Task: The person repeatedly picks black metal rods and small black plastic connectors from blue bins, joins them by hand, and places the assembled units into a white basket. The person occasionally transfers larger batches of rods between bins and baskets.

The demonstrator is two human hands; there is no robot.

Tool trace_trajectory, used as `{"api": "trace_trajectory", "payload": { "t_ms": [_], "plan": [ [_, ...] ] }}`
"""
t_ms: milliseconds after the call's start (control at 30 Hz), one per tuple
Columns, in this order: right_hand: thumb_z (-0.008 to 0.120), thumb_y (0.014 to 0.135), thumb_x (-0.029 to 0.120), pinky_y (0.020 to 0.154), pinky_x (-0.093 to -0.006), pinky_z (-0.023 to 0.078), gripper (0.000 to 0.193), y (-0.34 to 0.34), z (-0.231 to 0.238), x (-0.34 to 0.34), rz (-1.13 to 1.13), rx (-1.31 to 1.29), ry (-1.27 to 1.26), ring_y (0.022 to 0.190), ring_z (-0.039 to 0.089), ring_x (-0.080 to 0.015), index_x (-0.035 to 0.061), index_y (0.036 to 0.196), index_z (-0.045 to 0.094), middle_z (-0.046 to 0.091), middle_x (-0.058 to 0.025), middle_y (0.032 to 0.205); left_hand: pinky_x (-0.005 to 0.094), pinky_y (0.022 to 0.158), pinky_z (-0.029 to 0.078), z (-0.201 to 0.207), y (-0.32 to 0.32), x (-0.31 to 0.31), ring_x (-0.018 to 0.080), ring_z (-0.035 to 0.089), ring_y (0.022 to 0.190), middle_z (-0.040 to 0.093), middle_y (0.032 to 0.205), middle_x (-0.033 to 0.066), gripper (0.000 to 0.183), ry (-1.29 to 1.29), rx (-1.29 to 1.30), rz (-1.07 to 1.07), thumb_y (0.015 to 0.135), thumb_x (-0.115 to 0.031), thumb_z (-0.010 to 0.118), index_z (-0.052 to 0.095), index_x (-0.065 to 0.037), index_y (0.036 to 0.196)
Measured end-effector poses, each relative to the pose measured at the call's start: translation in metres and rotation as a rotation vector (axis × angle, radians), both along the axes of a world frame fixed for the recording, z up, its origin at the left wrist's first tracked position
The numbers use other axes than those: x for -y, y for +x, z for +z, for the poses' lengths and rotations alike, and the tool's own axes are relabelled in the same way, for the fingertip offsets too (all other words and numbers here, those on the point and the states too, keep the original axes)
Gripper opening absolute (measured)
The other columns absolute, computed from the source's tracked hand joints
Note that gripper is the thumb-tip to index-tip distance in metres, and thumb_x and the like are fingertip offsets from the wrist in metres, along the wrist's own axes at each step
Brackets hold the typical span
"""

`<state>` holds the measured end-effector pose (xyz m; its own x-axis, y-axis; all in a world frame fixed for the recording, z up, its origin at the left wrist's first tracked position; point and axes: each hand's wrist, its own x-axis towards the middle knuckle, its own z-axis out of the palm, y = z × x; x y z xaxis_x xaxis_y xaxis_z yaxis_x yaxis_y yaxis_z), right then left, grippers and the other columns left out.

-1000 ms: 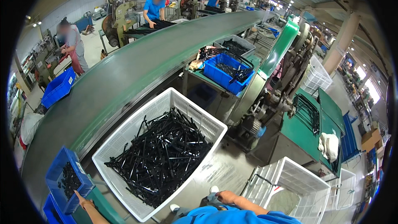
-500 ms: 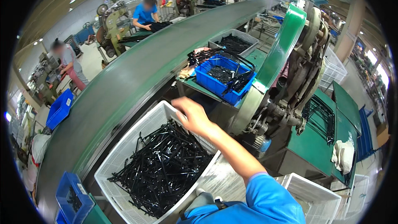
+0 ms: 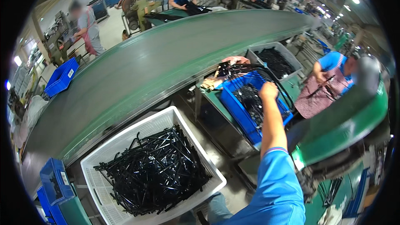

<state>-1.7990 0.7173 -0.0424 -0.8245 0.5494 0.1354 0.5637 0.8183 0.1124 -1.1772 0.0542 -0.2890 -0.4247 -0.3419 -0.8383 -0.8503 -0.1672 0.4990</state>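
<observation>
My right hand (image 3: 268, 91) is stretched out over the blue crate (image 3: 236, 121) beside the conveyor. Its fingers are curled closed near the crate's far right side; what is between them, if anything, I cannot make out. Small black pieces (image 3: 249, 100) fill much of that crate. Long thin black strips (image 3: 237, 70) lie across its far end and curve down beside my hand. Nearer to me, a white perforated basket (image 3: 96, 183) holds a heap of black rod-like parts (image 3: 158, 171). My left hand does not show.
A green conveyor belt (image 3: 137, 75) curves across the scene. Behind the blue crate stands a grey crate (image 3: 293, 73) of black parts. A co-worker in a checked apron (image 3: 313, 96) handles dark strips near a large green machine guard (image 3: 346, 135). Small blue bins (image 3: 52, 183) are at lower left.
My right hand has moved from above the white basket's far edge to the blue crate, right and forward. The view has turned right, and the co-worker in the checked apron now shows.
</observation>
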Motion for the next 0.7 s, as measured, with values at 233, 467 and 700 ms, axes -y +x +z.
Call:
{"api": "trace_trajectory", "payload": {
  "t_ms": [233,467,700],
  "plan": [
    [0.073,0.072,0.034,0.089,-0.0393,0.048,0.050,-0.058,-0.091,-0.117,-0.031,0.114,-0.341,0.104,0.060,-0.0315,-0.0007,0.106,0.060,0.061,-0.0220,0.112,0.0393,0.071,0.054,0.023,-0.021,-0.066,0.0289,0.061,0.099,0.054,0.123,0.0110,0.048,0.006,0.220,0.160,0.091,-0.028,0.057,0.041,-0.015,0.134],
    [0.070,0.080,0.018,0.037,-0.0337,0.038,0.022,-0.085,-0.114,-0.155,-0.186,0.290,-0.940,0.040,0.053,-0.0196,0.0054,0.065,0.059,0.060,-0.0094,0.055,0.0386,0.069,0.053,0.039,0.003,-0.104,0.0283,0.062,0.096,0.057,0.117,0.0100,0.049,0.021,0.292,0.283,0.090,-0.030,0.058,0.042,-0.014,0.134],
    [0.063,0.085,0.019,0.039,-0.0367,0.037,0.026,-0.064,-0.124,-0.123,0.058,0.176,-0.883,0.039,0.051,-0.0211,0.0061,0.063,0.059,0.056,-0.0079,0.051,0.0379,0.066,0.053,0.034,0.062,-0.126,0.0277,0.063,0.092,0.061,0.112,0.0091,0.049,0.098,0.291,0.382,0.090,-0.031,0.058,0.042,-0.014,0.133]
  ]
}}
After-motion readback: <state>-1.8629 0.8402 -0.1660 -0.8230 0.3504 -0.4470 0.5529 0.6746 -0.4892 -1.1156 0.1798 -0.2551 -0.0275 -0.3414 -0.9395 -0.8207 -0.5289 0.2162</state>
